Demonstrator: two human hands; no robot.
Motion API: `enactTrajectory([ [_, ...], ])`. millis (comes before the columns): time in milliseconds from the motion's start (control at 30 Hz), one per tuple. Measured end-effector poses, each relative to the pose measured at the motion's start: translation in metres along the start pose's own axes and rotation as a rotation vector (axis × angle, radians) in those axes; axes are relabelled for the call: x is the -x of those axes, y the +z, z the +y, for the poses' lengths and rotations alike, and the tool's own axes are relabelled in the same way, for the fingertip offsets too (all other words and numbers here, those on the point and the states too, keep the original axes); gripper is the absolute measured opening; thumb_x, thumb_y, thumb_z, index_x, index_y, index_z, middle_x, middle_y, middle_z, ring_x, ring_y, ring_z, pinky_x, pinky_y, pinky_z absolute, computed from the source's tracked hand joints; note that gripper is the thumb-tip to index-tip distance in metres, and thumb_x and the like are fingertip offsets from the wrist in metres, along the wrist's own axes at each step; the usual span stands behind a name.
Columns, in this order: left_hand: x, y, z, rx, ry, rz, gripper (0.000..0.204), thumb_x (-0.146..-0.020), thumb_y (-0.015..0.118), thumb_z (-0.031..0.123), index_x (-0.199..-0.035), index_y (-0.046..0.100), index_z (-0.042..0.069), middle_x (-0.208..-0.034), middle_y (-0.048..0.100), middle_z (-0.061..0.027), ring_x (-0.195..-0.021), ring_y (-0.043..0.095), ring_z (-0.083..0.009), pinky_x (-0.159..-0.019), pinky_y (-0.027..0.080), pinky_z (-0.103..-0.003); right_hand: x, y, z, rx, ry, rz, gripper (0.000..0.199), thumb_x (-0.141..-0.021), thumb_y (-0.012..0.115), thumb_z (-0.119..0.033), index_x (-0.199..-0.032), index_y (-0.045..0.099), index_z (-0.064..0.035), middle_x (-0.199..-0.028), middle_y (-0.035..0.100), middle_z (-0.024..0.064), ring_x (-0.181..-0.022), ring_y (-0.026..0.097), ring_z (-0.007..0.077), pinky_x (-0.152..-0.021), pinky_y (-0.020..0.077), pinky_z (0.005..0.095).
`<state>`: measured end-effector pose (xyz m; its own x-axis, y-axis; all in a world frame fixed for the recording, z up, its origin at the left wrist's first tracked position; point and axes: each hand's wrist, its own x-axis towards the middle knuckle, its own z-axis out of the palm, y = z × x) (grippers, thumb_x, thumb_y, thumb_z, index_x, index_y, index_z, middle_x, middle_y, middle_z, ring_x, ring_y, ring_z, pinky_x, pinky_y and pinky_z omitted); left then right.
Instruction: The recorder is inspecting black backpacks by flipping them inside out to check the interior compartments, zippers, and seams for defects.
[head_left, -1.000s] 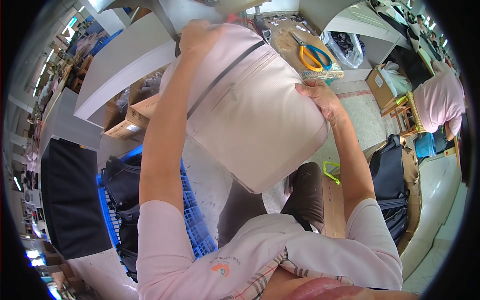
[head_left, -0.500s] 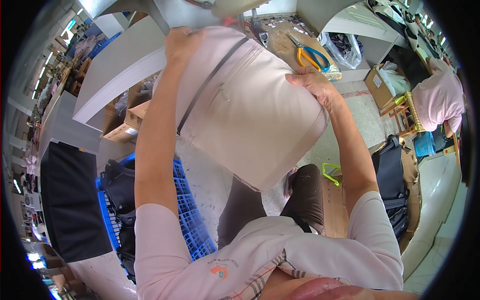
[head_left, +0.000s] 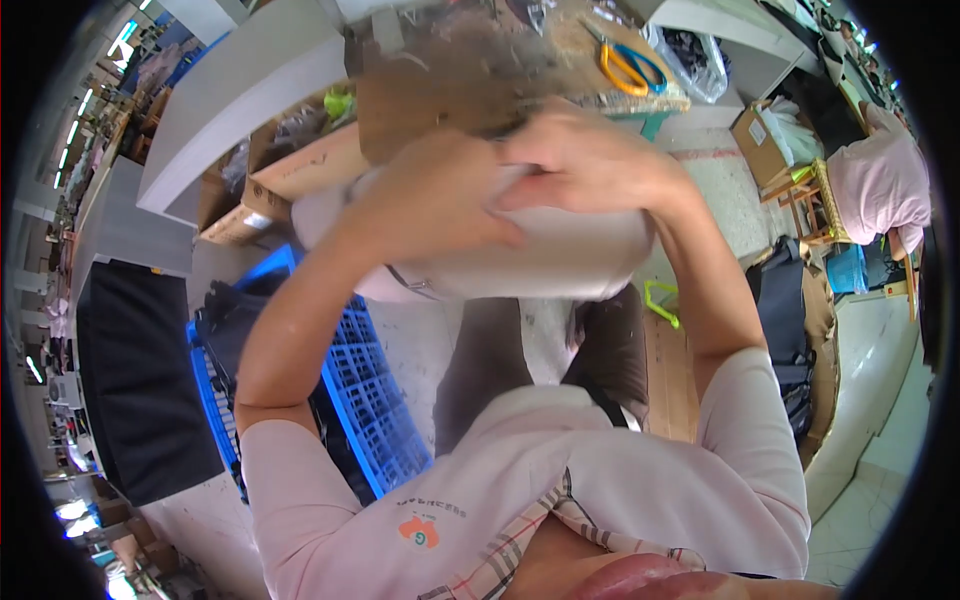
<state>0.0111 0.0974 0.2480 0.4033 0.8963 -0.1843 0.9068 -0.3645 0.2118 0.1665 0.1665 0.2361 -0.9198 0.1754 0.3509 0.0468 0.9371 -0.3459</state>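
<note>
A pale pink fabric piece [head_left: 545, 255], probably part of a bag, hangs in front of me above my knees. It is bunched into a rounded, folded shape, and a short dark zipper stretch shows at its lower left. My left hand [head_left: 435, 190] lies over its upper edge, thumb on the near face and fingers closed, though smeared by motion. Close beside it, my right hand [head_left: 590, 160] grips the same edge with curled fingers. Both fingertips meet near the middle; what lies between them is hidden.
Beyond my hands, scissors with orange and blue handles [head_left: 630, 70] lie on a worn worktable [head_left: 580, 60]. A blue plastic crate [head_left: 370, 375] with black bags stands left, near cardboard boxes [head_left: 240, 215]. Black bags [head_left: 785, 320] lie right. A person in pink [head_left: 880, 200] sits farther right.
The fabric piece was spread wide between my hands, long zipper showing; now it is folded and lower. My hands have come together at its upper edge, the left moving right and nearer.
</note>
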Motion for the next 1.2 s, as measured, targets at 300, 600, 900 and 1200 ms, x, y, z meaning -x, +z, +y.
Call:
enactTrajectory([
  [300,0.248,0.047,-0.068,1.206,-0.481,0.991,0.050,-0.058,0.062,0.008,-0.104,0.049,-0.006,-0.089,0.058,-0.0118,-0.077,0.058,-0.0181,-0.071,0.045,-0.029,0.043,0.062,-0.039,-0.544,0.432,0.602,0.039,-0.072,0.064,-0.026,-0.097,0.053,0.0016,-0.084,0.058,0.0126,-0.073,0.058,0.0193,-0.063,0.0459,0.0302],
  [600,0.241,0.112,-0.059,1.433,-0.336,1.632,0.050,-0.071,0.065,0.023,-0.109,0.047,-0.004,-0.102,0.055,-0.0145,-0.090,0.054,-0.0268,-0.082,0.042,-0.038,0.085,0.178,-0.103,-1.549,0.630,0.335,0.028,-0.073,0.064,-0.016,-0.095,0.055,-0.0002,-0.084,0.056,-0.0002,-0.074,0.049,0.0053,-0.064,0.0415,0.0210],
  [900,0.124,0.134,-0.071,1.807,0.116,1.386,0.056,-0.064,0.057,-0.003,-0.118,0.040,-0.001,-0.113,0.048,-0.0152,-0.105,0.046,-0.0289,-0.093,0.033,-0.043,0.057,0.067,0.024,-1.086,0.725,0.777,0.008,-0.073,0.059,-0.003,-0.079,0.060,0.0021,-0.066,0.056,-0.0004,-0.056,0.047,0.0039,-0.051,0.0387,0.0187],
  [1200,0.048,0.146,-0.102,2.085,0.098,1.265,0.055,-0.064,0.055,-0.012,-0.116,0.043,0.002,-0.111,0.050,-0.0123,-0.102,0.048,-0.0255,-0.091,0.038,-0.039,0.048,0.037,0.103,-0.931,0.760,0.823,0.022,-0.068,0.065,-0.003,-0.085,0.058,0.0087,-0.074,0.061,0.0076,-0.059,0.052,0.0071,-0.054,0.0440,0.0206],
])
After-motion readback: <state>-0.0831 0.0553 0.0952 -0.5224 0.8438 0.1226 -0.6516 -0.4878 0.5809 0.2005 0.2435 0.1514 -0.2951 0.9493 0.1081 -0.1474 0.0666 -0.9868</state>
